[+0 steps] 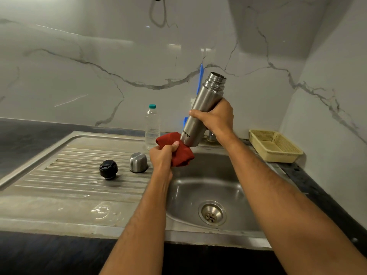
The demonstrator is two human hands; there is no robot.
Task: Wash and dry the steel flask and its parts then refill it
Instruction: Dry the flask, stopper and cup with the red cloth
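My right hand (216, 118) grips the steel flask (200, 108) around its middle and holds it tilted above the sink, open mouth up and to the right. My left hand (162, 155) holds a red cloth (178, 149) bunched against the flask's base. On the ribbed draining board stand the black stopper (108, 169) and the steel cup lid (138, 162), both apart from my hands.
A clear plastic water bottle (152, 126) with a teal cap stands at the back of the draining board (79, 175). The sink basin (210, 195) with its drain lies below the flask. A yellow plastic basket (275, 145) sits at the right by the wall.
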